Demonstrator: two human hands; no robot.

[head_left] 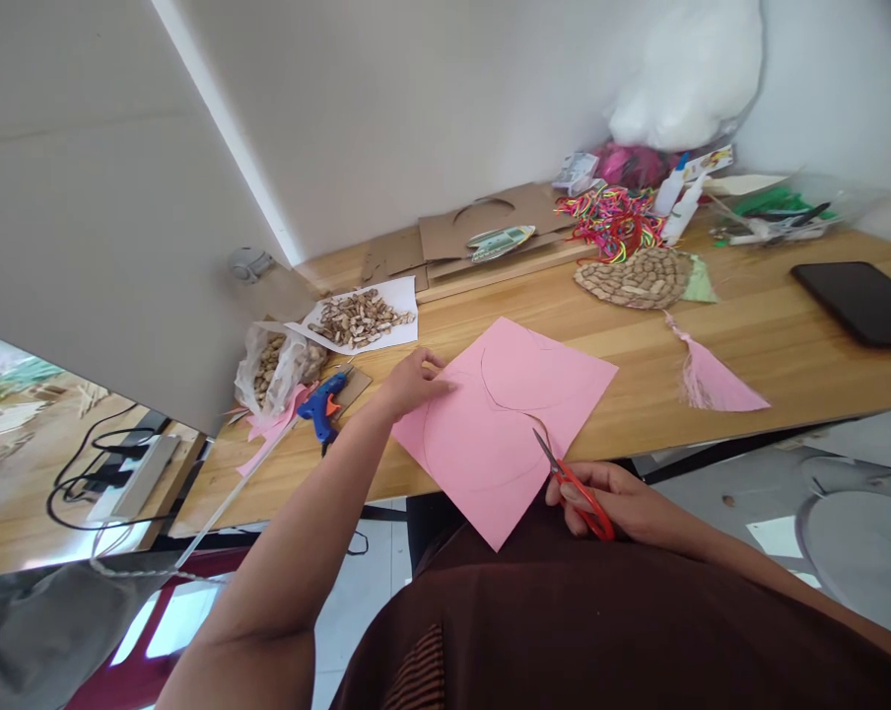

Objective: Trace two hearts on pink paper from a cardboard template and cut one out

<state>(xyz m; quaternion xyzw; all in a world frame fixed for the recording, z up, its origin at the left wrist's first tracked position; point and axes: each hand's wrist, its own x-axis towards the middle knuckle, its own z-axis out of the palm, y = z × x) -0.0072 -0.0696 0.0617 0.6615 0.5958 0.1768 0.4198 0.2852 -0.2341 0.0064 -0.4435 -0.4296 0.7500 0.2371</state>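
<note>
A square sheet of pink paper (475, 444) lies tilted at the table's front edge, its near corner hanging over my lap. Curved pencil lines are drawn on it, and a cut slit shows in the right part, where wood is visible through it. My left hand (416, 383) pinches the paper's left edge, thumb on top. In my right hand (589, 493) are red-handled scissors (584, 498), their blades pointing up and left over the paper beside the slit. How far the blades are apart is hard to make out.
Left are a blue glue gun (319, 404), a bag of peanuts (272, 370) and shells on white paper (361, 318). Behind stands cardboard (490, 222). To the right lie a shell-covered piece (638, 278), a pink tassel (716, 375), colourful cords (615, 219) and a phone (859, 301).
</note>
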